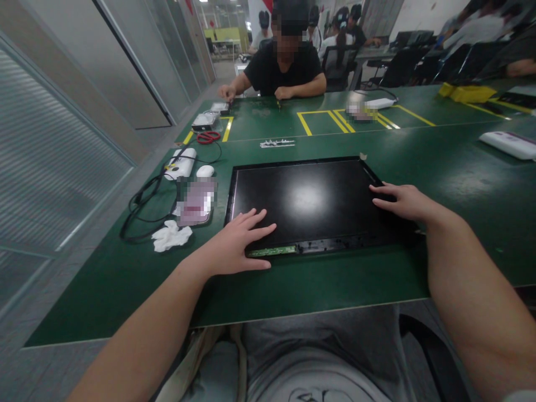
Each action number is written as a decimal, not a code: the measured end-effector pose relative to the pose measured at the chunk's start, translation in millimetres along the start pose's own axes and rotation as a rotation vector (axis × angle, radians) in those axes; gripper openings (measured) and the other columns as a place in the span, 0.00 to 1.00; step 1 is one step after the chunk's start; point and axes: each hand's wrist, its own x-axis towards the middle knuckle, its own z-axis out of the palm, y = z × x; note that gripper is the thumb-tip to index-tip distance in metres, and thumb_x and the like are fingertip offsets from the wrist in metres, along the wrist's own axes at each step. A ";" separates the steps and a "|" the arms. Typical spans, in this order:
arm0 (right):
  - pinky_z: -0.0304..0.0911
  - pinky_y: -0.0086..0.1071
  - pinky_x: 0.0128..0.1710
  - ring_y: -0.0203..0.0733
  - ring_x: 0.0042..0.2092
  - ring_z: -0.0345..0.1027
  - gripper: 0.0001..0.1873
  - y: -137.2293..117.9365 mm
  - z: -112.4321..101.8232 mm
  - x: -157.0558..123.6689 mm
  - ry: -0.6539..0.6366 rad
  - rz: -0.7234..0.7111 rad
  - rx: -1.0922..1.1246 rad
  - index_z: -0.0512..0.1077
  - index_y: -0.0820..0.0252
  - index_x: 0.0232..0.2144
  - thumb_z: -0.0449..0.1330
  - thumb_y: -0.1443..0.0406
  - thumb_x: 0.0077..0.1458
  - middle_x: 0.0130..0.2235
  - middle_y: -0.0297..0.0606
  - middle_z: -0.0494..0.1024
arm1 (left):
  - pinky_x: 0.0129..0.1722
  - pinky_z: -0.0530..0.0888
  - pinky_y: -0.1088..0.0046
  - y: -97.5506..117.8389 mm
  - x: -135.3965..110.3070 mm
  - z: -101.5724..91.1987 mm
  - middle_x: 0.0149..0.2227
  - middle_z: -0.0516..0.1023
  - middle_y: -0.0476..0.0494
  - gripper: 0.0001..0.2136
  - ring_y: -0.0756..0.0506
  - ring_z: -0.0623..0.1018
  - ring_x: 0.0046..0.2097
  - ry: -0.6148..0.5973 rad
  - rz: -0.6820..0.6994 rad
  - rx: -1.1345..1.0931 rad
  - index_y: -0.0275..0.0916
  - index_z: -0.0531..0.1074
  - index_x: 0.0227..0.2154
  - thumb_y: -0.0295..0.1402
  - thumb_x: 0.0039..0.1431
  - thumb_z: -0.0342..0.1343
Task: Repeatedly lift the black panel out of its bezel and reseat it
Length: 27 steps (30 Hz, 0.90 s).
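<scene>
A black flat display panel (301,206) lies face up in its dark frame on the green table (335,296). Along the near edge of the frame runs a narrow green circuit board (273,251). My left hand (238,243) rests with fingers spread over the panel's near left corner, its thumb just in front of the near edge. On the right side, my right hand (400,201) lies over the frame, fingers stretched toward the panel. Neither hand holds anything loose. Small tape tabs (363,157) stick out at the far right corner.
Left of the panel are a phone (196,202), a crumpled tissue (171,237), a white oval case (205,171), a white device (181,163), black cables (136,207) and red scissors (208,137). White strips (277,143) lie beyond. Across the table sits a person (285,67).
</scene>
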 end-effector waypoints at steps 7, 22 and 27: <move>0.56 0.54 0.72 0.60 0.70 0.64 0.34 1.1 -3.5 -0.7 -0.004 0.018 0.025 0.77 0.46 0.63 0.63 0.46 0.57 0.68 0.42 0.73 | 0.72 0.58 0.41 0.1 -2.5 -5.0 0.77 0.56 0.29 0.42 0.26 0.58 0.76 0.061 -0.018 -0.085 0.44 0.66 0.71 0.58 0.59 0.66; 0.70 0.49 0.58 0.56 0.52 0.78 0.28 -13.7 -18.9 -13.2 0.131 0.170 0.280 0.84 0.53 0.50 0.65 0.52 0.47 0.48 0.43 0.86 | 0.70 0.65 0.46 -16.2 -12.6 -19.8 0.75 0.60 0.26 0.33 0.24 0.64 0.73 0.098 -0.417 0.016 0.39 0.70 0.68 0.47 0.63 0.62; 0.71 0.46 0.56 0.55 0.51 0.78 0.26 -22.4 -20.5 -15.1 0.157 0.215 0.275 0.85 0.54 0.46 0.64 0.54 0.45 0.46 0.42 0.86 | 0.71 0.63 0.45 -18.0 -15.8 -26.0 0.75 0.61 0.28 0.41 0.26 0.63 0.74 0.118 -0.350 0.015 0.40 0.70 0.69 0.49 0.54 0.71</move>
